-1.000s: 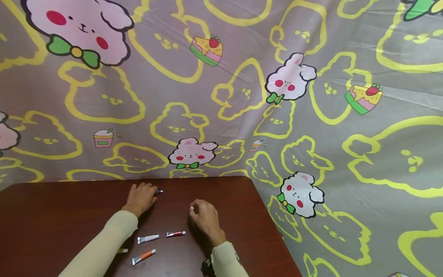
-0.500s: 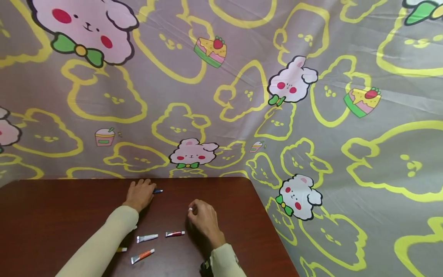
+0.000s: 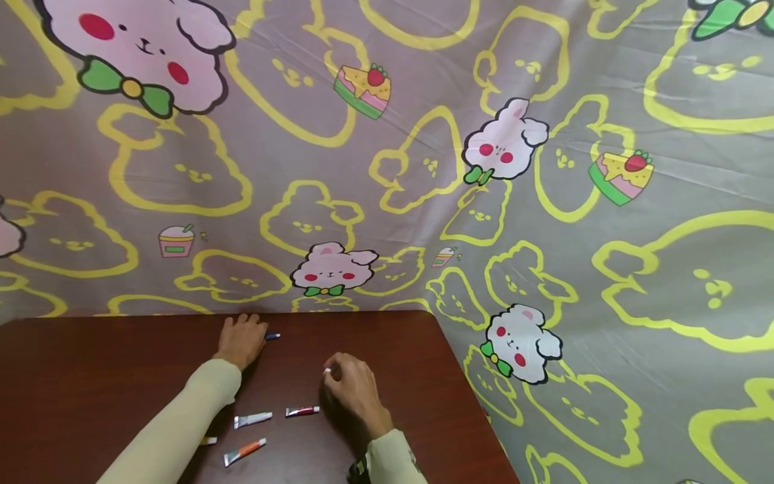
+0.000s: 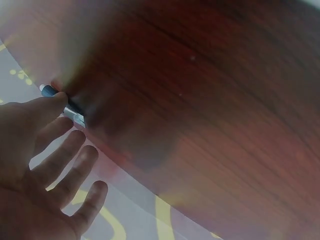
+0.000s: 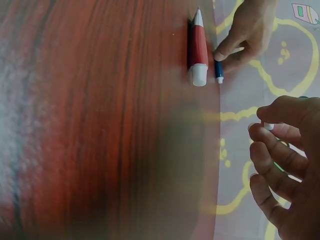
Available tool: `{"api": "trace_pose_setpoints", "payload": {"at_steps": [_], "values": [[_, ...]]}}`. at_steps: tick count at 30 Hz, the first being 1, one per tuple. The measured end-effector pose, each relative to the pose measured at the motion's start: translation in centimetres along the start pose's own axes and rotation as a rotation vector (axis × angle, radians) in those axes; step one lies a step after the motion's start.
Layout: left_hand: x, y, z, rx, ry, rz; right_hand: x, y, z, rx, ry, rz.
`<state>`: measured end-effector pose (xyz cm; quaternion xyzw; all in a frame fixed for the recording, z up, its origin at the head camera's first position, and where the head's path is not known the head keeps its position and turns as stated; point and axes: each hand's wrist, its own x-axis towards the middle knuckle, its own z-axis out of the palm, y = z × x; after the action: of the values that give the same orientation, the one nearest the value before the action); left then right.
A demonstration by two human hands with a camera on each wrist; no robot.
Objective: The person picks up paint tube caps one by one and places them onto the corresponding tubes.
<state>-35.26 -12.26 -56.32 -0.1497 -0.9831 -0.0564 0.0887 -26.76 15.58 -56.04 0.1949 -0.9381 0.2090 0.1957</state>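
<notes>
At the far side of the table, my left hand (image 3: 242,341) pinches a small blue paint tube (image 4: 75,116) between thumb and index finger. The tube's white cap end sticks out, and the other fingers are spread loosely in the left wrist view. Nearer and to the right, my right hand (image 3: 355,386) pinches a small white piece (image 5: 268,126) between thumb and fingertips. Most of that piece is hidden, so its kind cannot be told. A red paint tube (image 3: 302,411) lies just left of the right hand's wrist, beside a white paint tube (image 3: 252,420).
An orange paint tube (image 3: 244,452) lies near the front of the brown table (image 3: 423,430). Partly behind the left sleeve (image 3: 175,423) is a yellow paint tube (image 3: 208,441). Patterned cloth (image 3: 411,154) with rabbits hangs behind the table and along its right side.
The head view has shifted slightly. Both hands keep nearly the same places and holds; the right hand has come a little nearer. The tubes on the table lie as before.
</notes>
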Motion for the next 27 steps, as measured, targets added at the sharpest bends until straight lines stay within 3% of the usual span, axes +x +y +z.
{"api": "trace_pose_setpoints", "payload": {"at_steps": [14, 27], "values": [[-0.1, 0.3, 0.9, 0.06, 0.101, 0.018, -0.4, 0.0, 0.3, 0.013, -0.036, 0.007], [-0.4, 0.5, -1.0, 0.047, 0.169, 0.046, 0.0, -0.4, 0.0, 0.004, -0.025, -0.019]]}}
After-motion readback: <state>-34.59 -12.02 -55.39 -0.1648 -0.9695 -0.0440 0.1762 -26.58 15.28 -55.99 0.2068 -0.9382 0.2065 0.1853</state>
